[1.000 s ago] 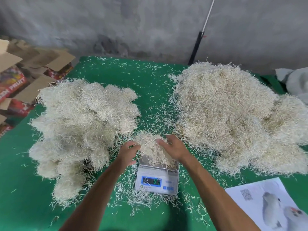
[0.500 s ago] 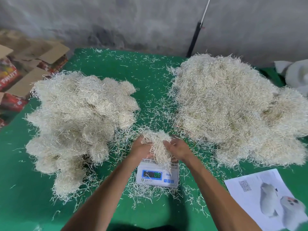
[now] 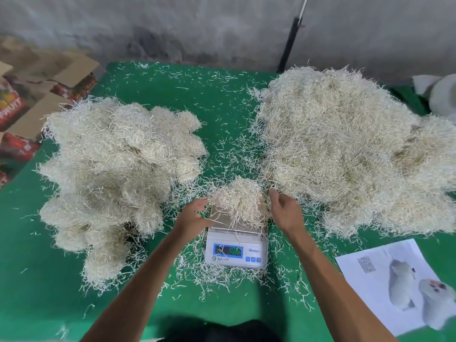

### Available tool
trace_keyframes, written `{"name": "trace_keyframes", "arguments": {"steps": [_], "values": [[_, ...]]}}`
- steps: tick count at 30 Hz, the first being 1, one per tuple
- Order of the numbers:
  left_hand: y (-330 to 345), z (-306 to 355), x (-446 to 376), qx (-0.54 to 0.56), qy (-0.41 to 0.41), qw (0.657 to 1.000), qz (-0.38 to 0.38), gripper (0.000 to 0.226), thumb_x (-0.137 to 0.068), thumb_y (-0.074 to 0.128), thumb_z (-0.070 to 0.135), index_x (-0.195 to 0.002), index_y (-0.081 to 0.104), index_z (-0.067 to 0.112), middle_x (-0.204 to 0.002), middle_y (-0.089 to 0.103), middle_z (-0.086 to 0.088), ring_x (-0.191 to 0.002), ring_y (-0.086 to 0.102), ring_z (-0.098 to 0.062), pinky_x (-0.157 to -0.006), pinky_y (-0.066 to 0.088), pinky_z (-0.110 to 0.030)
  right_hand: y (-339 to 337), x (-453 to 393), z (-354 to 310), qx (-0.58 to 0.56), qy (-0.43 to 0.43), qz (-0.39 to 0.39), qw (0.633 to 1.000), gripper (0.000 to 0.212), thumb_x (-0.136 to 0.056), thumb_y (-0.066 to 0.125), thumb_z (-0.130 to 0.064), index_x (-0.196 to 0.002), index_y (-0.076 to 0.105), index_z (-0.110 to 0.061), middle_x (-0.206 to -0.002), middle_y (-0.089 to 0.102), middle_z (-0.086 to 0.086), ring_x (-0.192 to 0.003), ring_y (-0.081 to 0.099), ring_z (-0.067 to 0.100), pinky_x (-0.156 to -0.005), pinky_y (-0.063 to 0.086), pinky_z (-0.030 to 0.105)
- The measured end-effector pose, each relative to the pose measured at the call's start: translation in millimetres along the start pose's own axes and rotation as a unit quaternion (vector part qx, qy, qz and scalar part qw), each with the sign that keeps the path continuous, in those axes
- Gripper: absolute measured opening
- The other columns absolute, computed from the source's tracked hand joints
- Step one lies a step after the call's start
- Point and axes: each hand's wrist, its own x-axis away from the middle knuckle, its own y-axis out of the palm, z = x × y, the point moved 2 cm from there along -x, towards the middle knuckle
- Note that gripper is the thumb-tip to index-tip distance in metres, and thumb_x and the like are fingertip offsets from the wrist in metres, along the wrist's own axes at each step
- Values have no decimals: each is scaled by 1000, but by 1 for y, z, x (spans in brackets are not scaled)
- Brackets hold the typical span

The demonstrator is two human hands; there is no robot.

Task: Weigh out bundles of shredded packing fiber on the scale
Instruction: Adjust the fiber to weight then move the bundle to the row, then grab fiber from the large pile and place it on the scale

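Observation:
A small white digital scale [image 3: 236,253] sits on the green table, its blue display lit. A fist-sized bundle of pale shredded fiber [image 3: 240,199] rests on the scale's platform. My left hand [image 3: 195,215] is just left of the bundle, fingers apart, fingertips at its edge. My right hand [image 3: 283,211] hovers just right of it, fingers spread, holding nothing. A big loose heap of fiber [image 3: 345,149] lies to the right. A pile of rounded fiber bundles [image 3: 116,174] lies to the left.
Loose fiber strands are scattered over the green table cover [image 3: 37,292]. A printed sheet [image 3: 399,282] with animal pictures lies at the front right. Open cardboard boxes [image 3: 37,99] stand off the table's left. A dark pole [image 3: 288,45] leans on the grey wall; a white object [image 3: 441,92] sits far right.
Both hands were gripping and squeezing the bundle above the scale; now the bundle rests on the platform and both hands have let go and opened beside it.

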Motion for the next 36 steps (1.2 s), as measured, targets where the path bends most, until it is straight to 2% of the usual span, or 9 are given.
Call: {"name": "trace_keyframes", "arguments": {"steps": [4, 14, 17, 20, 23, 27, 29, 32, 36], "values": [[3, -4, 7, 9, 30, 999, 14, 55, -79, 82, 29, -127, 57, 26, -127, 61, 5, -100, 63, -7, -70, 53, -17, 8, 9, 7, 1, 5, 2, 1000, 56, -103, 28, -65, -83, 53, -19, -69, 56, -6, -54, 50, 8, -53, 45, 25], [8, 13, 13, 111, 1, 989, 94, 51, -97, 56, 50, -134, 50, 17, -114, 59, -1, -94, 64, -12, -71, 63, -36, 17, 5, 12, -61, 7, 39, 997, 58, -108, 35, -57, -131, 55, -7, -111, 62, -4, -92, 62, 13, -80, 52, 28], [15, 23, -3, 112, -61, 987, 93, 41, -105, 45, 32, -144, 44, 21, -98, 54, 9, -74, 55, -6, -75, 63, -36, 31, -5, -12, -163, -21, 100, 981, 56, -109, 35, -53, -135, 53, -7, -91, 69, 6, -63, 63, 6, -47, 53, 29], [27, 42, -17, 76, -50, 993, 74, 46, -109, 35, 34, -153, 34, 23, -137, 55, -1, -95, 61, 3, -82, 54, -15, 63, -8, -38, -186, -49, 42, 980, 61, -106, 26, -60, -133, 50, -11, -111, 64, 2, -92, 63, -1, -88, 61, 39], [39, 61, -18, 83, -116, 990, 9, 64, -104, 13, 60, -156, 27, 25, -162, 27, -8, -146, 32, -28, -120, 22, -47, 101, 4, -59, -197, 11, -89, 976, 60, -110, 27, -54, -157, 37, -17, -157, 46, 1, -143, 44, 17, -122, 35, 44], [22, 91, -21, 299, -90, 949, 41, 76, -101, 24, 67, -144, 49, 8, -147, 49, -17, -137, 46, -33, -117, 33, -51, 105, 14, -106, -327, -24, -105, 939, 39, -109, 36, -53, -123, 71, -44, -124, 70, -22, -121, 60, -7, -104, 48, 20], [2, 111, -16, 379, -74, 921, 51, 60, -103, 37, 55, -121, 59, 2, -123, 61, -19, -124, 55, -32, -108, 41, -44, 95, 13, -132, -324, -71, -59, 941, 32, -105, 48, -54, -114, 73, -36, -115, 71, -18, -112, 63, -3, -100, 49, 24], [-13, 127, -12, 386, -106, 915, 53, 41, -109, 32, 30, -133, 51, 2, -130, 58, -20, -131, 49, -33, -107, 41, -40, 77, 8, -172, -180, -213, -23, 960, 45, -102, 49, -58, -130, 60, -25, -130, 59, -14, -119, 56, 5, -107, 47, 41], [-26, 164, 11, 421, -103, 891, -134, 59, -105, 29, 44, -136, 58, 4, -127, 63, -24, -122, 59, -40, -91, 51, -56, 35, -16, -197, -162, -203, -12, 966, 63, -89, 49, -83, -143, 46, -51, -155, 42, -22, -139, 41, 4, -117, 33, 46]]}}
